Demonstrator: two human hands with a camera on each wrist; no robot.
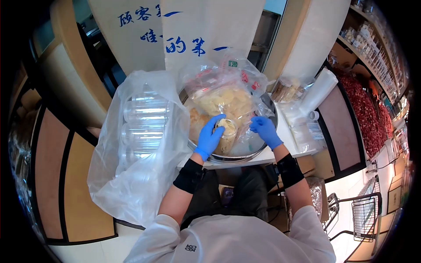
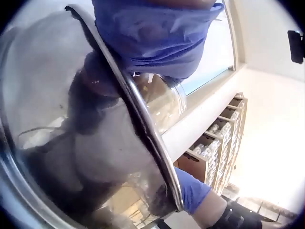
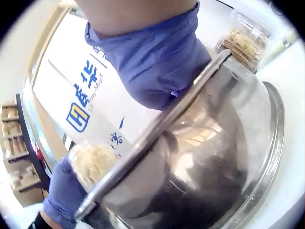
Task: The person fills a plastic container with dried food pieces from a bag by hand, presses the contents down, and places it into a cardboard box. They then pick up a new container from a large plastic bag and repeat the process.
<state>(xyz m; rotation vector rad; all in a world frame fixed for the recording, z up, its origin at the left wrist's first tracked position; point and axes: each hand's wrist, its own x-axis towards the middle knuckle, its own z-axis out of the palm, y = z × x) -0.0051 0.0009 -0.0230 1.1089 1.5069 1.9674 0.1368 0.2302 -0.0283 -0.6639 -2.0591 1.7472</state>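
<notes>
In the head view the blue-gloved left hand (image 1: pixel 210 137) grips a clear round jar (image 1: pixel 227 142) of pale slices, its mouth tilted up, over the near left part of a wide metal bowl (image 1: pixel 245 157). The gloved right hand (image 1: pixel 267 133) is right of the jar at the side of an open clear bag (image 1: pixel 241 115); its fingers are bent, and whether they pinch the plastic or a slice is unclear. Pale slices (image 1: pixel 226 100) fill the bag in the bowl. Both wrist views show gloves above the bowl's rim (image 2: pixel 143 112) (image 3: pixel 157 125), the working fingers mostly hidden.
Left of the bowl, a large plastic bag (image 1: pixel 103 164) holds several empty clear jars (image 1: pixel 149 115). On the white table right of it are a filled container (image 1: pixel 287 90), a plastic roll (image 1: pixel 321 90) and flat clear bags (image 1: pixel 302 133). A white lettered panel (image 1: pixel 197 22) stands behind.
</notes>
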